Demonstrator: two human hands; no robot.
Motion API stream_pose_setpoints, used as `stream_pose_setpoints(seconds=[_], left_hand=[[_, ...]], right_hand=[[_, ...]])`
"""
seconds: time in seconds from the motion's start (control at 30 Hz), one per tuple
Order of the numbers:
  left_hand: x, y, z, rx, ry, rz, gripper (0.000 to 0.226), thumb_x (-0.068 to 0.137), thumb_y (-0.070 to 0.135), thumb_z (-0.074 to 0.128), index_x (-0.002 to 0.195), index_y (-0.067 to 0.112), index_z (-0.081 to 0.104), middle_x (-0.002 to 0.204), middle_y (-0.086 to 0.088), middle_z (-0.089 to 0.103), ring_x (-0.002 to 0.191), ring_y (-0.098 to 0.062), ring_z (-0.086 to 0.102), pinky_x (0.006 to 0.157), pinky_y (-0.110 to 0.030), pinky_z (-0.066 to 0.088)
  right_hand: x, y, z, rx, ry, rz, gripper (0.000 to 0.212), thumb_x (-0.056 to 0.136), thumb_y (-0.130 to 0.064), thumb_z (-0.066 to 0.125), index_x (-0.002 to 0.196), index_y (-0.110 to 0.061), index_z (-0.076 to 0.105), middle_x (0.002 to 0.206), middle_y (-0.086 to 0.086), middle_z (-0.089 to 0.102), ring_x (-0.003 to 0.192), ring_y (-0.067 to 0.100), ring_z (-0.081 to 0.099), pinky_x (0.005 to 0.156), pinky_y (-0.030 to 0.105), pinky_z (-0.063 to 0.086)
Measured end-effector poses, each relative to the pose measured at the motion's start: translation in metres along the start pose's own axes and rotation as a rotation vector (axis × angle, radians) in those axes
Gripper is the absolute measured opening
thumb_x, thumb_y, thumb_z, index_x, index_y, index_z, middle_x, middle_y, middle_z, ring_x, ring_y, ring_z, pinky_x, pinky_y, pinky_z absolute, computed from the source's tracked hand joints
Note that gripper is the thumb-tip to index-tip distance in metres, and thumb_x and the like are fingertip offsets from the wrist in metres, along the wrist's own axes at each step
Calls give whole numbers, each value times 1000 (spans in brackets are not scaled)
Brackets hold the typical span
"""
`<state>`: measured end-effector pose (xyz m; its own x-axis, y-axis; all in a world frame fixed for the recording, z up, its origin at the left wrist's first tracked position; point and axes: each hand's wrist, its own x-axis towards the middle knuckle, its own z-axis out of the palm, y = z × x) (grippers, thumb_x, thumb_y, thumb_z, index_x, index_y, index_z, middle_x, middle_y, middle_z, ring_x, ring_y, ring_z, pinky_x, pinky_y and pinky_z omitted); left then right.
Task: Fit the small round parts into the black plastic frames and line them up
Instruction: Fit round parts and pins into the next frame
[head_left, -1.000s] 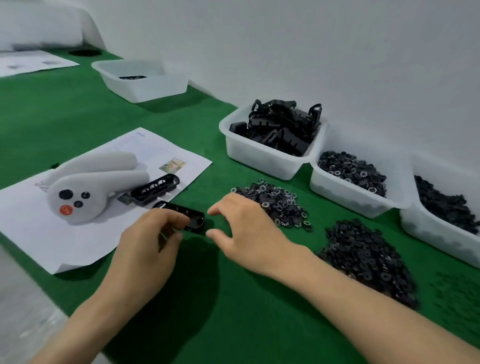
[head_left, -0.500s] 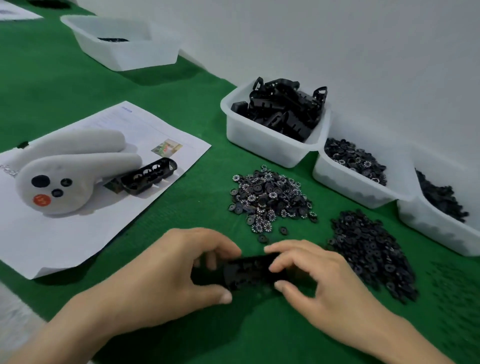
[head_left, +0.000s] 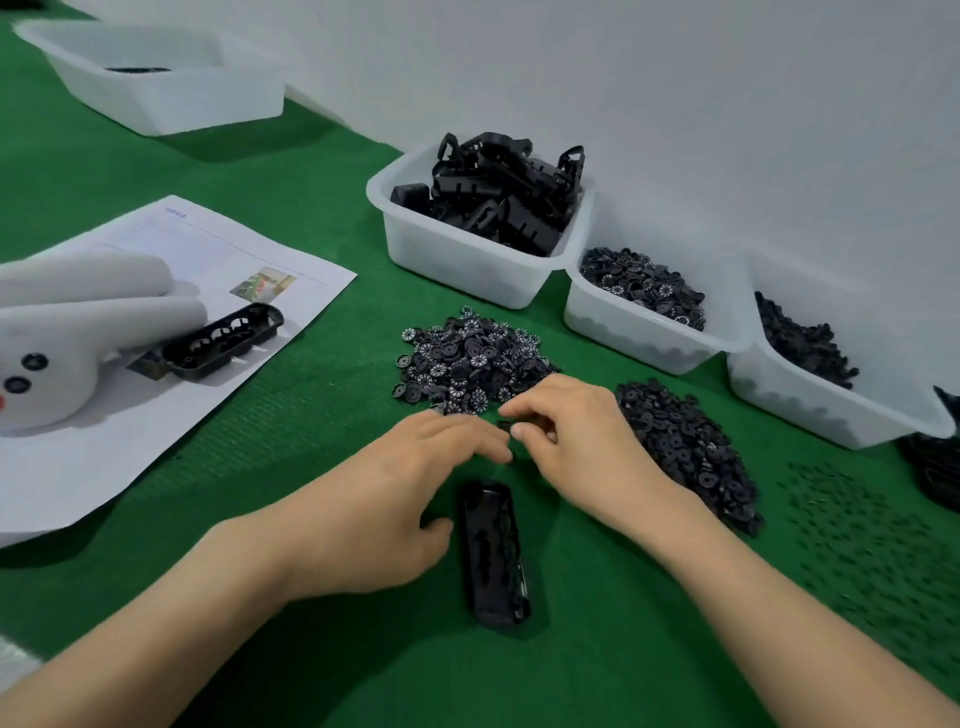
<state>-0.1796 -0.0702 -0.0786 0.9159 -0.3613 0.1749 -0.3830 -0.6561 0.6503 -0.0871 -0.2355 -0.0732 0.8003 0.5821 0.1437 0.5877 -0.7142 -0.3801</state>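
Right now a black frame (head_left: 493, 551) lies flat on the green desk (head_left: 311, 649) between the two forearms, its long side running away from the person and its open side up. The left hand (head_left: 410, 499) is palm down just to the left of it, fingers stretched loosely forward and gripping nothing, thumb close beside the frame's left edge; the fingertips are blurred. The right hand (head_left: 576, 441) has its fingers curled, and thumb and forefinger pinch a small round part (head_left: 503, 425) at the near edge of a pile of round parts (head_left: 472, 364), beyond the far end of the frame. A second, darker pile (head_left: 685, 452) sits just right of that hand, and tiny dark bits (head_left: 857, 535) are scattered further right. Along the wall stand three white bins: one (head_left: 467, 249) heaped with more frames, a middle bin (head_left: 623, 322) and a right-hand bin (head_left: 805, 410) with small dark parts. To the left a paper sheet (head_left: 104, 441) carries a white device (head_left: 62, 332) and another frame (head_left: 223, 340) touching it. A further white bin (head_left: 156, 98) stands far back on the left.
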Motion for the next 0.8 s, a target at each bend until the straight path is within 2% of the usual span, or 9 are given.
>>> stream_pose_setpoints(seconds=[0.07, 0.2, 0.33, 0.47, 0.57, 0.63, 0.8], left_hand=[[4, 0, 3, 31, -38, 21, 57, 71, 3, 59, 123, 26, 49, 121, 15, 49, 116, 2, 34, 100, -5, 20], [-2, -3, 1, 68, -53, 23, 43, 70, 18, 72, 111, 26, 59, 107, 16, 56, 104, -1, 42, 93, -10, 30], [-15, -9, -4, 31, -39, -52, 48, 66, 41, 78, 110, 31, 60, 96, 18, 54, 97, 2, 44, 87, -13, 35], [-21, -11, 1, 35, -26, -92, 56, 63, 55, 73, 113, 35, 59, 101, 15, 47, 99, 1, 39, 87, -9, 29], [-20, -13, 6, 46, -5, -91, 49, 63, 54, 73, 106, 34, 63, 98, 13, 46, 96, -6, 41, 88, -19, 32], [-19, -13, 8, 42, 5, -94, 44, 63, 53, 74, 102, 34, 65, 96, 13, 46, 94, -7, 42, 87, -25, 35], [-20, -15, 9, 25, 9, -95, 41, 63, 54, 73, 99, 35, 65, 96, 14, 46, 95, -4, 41, 87, -19, 33]], right_hand=[[4, -2, 2, -16, -62, 13, 16, 83, -11, 63, 98, -13, 70, 97, 3, 60, 93, 19, 56, 88, 29, 42], [8, -3, -1, -29, -99, -7, 14, 84, -14, 63, 97, -15, 67, 91, -3, 52, 88, 18, 53, 85, 34, 45], [7, -1, -4, -77, -119, -33, 12, 86, -16, 62, 97, -14, 67, 92, -4, 52, 87, 14, 51, 85, 31, 44], [-25, -9, -15, 76, -35, -110, 10, 80, -15, 70, 90, -17, 70, 86, -6, 60, 76, 1, 52, 71, 13, 40], [-53, -20, -13, 128, -156, -220, 13, 80, -19, 68, 93, -19, 71, 89, -5, 62, 82, 9, 58, 77, 25, 47], [-60, -23, -10, 108, -190, -233, 16, 81, -20, 66, 96, -19, 72, 90, -3, 63, 84, 14, 59, 75, 35, 50], [-59, -24, -11, 105, -207, -247, 17, 80, -21, 64, 93, -18, 73, 85, -2, 64, 74, 18, 62, 64, 39, 52]])
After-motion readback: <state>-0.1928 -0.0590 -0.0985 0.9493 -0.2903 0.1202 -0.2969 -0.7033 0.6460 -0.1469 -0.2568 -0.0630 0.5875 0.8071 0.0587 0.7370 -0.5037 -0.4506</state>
